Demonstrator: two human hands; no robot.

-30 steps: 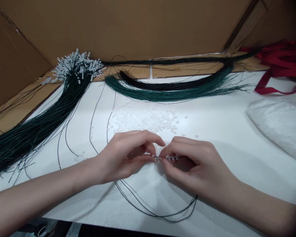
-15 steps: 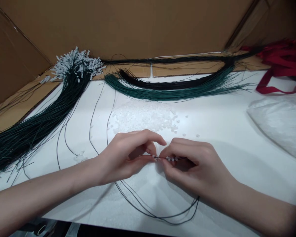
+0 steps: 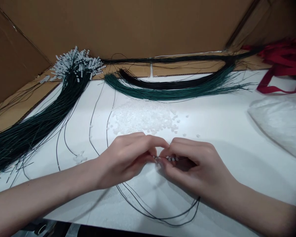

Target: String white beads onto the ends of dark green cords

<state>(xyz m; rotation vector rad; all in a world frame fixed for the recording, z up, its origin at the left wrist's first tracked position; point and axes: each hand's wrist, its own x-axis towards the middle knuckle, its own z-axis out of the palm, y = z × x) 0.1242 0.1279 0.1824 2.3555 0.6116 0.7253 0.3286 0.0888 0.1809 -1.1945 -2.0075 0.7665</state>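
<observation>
Near the middle of the white board, my left hand and my right hand almost meet at the fingertips. My right hand is closed in a pinch on a thin dark wire, which loops down below both hands. A short row of small clear beads sits on the wire at its thumb and fingers. Thumb and fingers of my left hand pinch the wire's other side, close to a bead; the exact grip is partly hidden. Beyond the hands lies a heap of loose clear beads.
A thick bundle of dark green wires with white beaded tips lies at left. Green wires and black wires curve along the back by a cardboard wall. Red ribbon and a clear plastic bag are at right.
The left hand has turned a little and its fingers have drawn closer together, its index finger now reaching the right hand. My right hand has stayed nearly in place.
</observation>
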